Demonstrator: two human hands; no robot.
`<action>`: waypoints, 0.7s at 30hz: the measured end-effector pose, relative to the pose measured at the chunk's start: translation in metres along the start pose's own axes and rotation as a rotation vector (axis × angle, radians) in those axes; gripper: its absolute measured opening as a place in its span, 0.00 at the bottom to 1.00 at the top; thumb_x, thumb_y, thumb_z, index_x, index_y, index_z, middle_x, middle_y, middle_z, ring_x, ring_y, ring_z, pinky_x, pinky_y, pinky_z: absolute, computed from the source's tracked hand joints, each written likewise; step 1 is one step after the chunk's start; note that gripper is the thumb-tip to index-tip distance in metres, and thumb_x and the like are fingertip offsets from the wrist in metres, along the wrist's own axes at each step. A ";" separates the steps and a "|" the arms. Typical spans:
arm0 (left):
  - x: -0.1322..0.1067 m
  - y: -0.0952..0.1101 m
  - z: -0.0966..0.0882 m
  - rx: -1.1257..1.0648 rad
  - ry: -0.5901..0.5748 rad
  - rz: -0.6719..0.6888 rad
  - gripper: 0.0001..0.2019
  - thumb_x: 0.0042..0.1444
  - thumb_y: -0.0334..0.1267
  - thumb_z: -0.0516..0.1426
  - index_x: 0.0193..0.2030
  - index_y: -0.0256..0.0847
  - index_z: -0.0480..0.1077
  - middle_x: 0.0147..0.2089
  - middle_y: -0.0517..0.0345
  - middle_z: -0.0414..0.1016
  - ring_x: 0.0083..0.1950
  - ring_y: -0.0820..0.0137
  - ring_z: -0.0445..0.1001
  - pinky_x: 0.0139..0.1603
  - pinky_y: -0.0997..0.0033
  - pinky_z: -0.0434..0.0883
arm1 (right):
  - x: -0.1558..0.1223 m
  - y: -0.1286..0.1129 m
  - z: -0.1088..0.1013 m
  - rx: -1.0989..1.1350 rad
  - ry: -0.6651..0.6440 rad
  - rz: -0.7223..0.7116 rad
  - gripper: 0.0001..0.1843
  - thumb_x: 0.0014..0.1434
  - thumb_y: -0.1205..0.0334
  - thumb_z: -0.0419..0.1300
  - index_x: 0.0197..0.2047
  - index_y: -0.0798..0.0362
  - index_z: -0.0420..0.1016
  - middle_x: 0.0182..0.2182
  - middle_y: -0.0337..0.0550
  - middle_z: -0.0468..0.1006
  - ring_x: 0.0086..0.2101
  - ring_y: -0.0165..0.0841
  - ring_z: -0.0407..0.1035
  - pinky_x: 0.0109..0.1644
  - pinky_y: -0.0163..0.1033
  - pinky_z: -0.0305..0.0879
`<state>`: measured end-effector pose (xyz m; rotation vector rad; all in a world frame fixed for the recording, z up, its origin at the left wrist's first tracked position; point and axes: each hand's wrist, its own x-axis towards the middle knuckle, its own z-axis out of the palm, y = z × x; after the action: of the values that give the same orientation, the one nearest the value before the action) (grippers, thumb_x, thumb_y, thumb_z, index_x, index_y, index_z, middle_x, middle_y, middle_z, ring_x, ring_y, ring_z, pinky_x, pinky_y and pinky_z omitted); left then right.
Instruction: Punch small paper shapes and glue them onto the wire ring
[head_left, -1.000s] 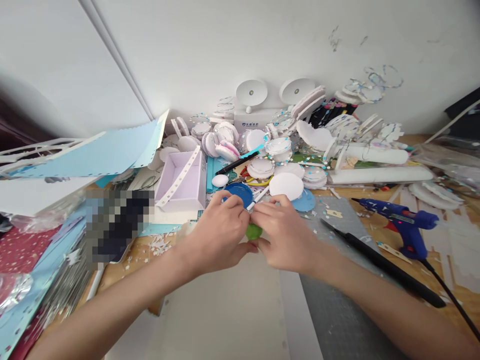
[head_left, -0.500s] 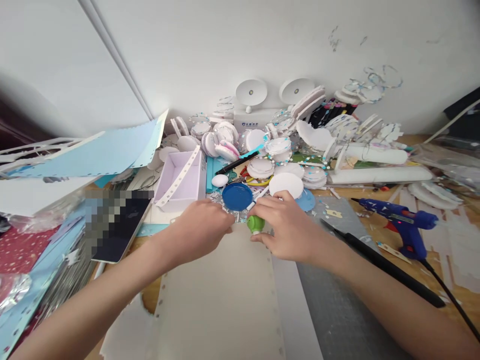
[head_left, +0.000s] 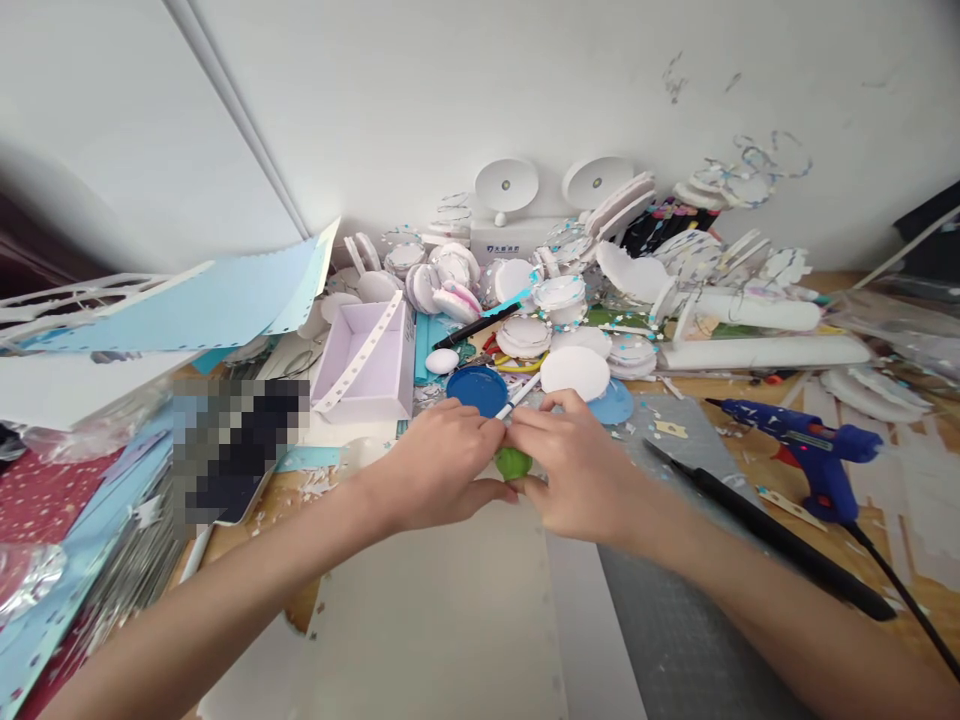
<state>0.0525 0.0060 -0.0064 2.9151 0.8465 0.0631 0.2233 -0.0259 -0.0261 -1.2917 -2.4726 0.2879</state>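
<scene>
My left hand (head_left: 435,475) and my right hand (head_left: 574,465) meet at the middle of the desk, fingers pinched together over a small green roll (head_left: 513,463) that looks like a tape dispenser. Both hands close around it, the right thumb under it. They rest at the top edge of a pale sheet of card (head_left: 442,610) with perforated edges. Just beyond the fingers lie a blue round lid (head_left: 475,389) and a white pen (head_left: 519,397).
A blue glue gun (head_left: 806,447) and a long black tool (head_left: 765,530) lie on the grey cutting mat (head_left: 675,620) at right. A lilac box (head_left: 364,362), light blue card (head_left: 202,305) and piles of white foam discs (head_left: 574,370) crowd the back. A phone (head_left: 232,450) lies left.
Half a second ago my left hand was apart, at the card's top edge; it has come back right to join my right hand on the green roll.
</scene>
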 end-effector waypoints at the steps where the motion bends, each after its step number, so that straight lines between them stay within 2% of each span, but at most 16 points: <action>1: 0.001 0.000 0.001 -0.017 -0.008 0.001 0.15 0.56 0.49 0.58 0.31 0.36 0.66 0.29 0.54 0.72 0.33 0.62 0.72 0.35 0.65 0.65 | 0.000 0.000 0.001 0.002 -0.001 -0.004 0.04 0.46 0.72 0.55 0.27 0.55 0.67 0.27 0.40 0.69 0.28 0.30 0.59 0.44 0.42 0.50; 6: -0.001 -0.001 -0.009 0.003 -0.121 -0.063 0.13 0.56 0.45 0.58 0.34 0.37 0.67 0.31 0.54 0.74 0.34 0.61 0.74 0.32 0.67 0.64 | 0.002 0.003 -0.001 0.027 -0.071 0.027 0.02 0.49 0.68 0.58 0.28 0.55 0.67 0.29 0.40 0.71 0.31 0.31 0.62 0.45 0.42 0.49; 8: -0.004 -0.003 -0.015 0.036 -0.194 -0.069 0.08 0.57 0.40 0.58 0.32 0.38 0.68 0.28 0.56 0.74 0.31 0.62 0.75 0.27 0.69 0.61 | 0.003 0.004 -0.006 0.044 -0.111 0.043 0.06 0.50 0.64 0.62 0.29 0.55 0.68 0.30 0.40 0.72 0.33 0.32 0.63 0.45 0.42 0.49; 10: -0.007 -0.006 -0.018 0.069 -0.236 -0.071 0.08 0.58 0.34 0.56 0.27 0.39 0.67 0.25 0.58 0.73 0.27 0.65 0.73 0.23 0.71 0.56 | 0.004 0.007 -0.013 0.054 -0.148 0.040 0.08 0.50 0.62 0.64 0.31 0.55 0.69 0.32 0.40 0.73 0.34 0.33 0.65 0.44 0.41 0.49; 14: -0.011 -0.011 -0.021 0.099 -0.201 -0.093 0.11 0.58 0.29 0.53 0.24 0.40 0.66 0.21 0.60 0.69 0.24 0.67 0.71 0.21 0.71 0.50 | 0.002 0.013 -0.021 0.054 -0.171 0.027 0.10 0.51 0.62 0.65 0.36 0.55 0.72 0.34 0.41 0.74 0.36 0.34 0.66 0.45 0.41 0.49; 21: -0.010 -0.015 -0.023 0.080 -0.188 -0.053 0.12 0.57 0.28 0.52 0.23 0.41 0.66 0.22 0.61 0.70 0.25 0.68 0.71 0.23 0.72 0.55 | 0.003 0.013 -0.014 0.059 -0.118 0.007 0.09 0.50 0.63 0.65 0.36 0.54 0.72 0.33 0.41 0.75 0.37 0.35 0.66 0.44 0.42 0.48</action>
<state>0.0339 0.0153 0.0150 2.9104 0.9127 -0.2504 0.2370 -0.0157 -0.0171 -1.2939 -2.5368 0.4471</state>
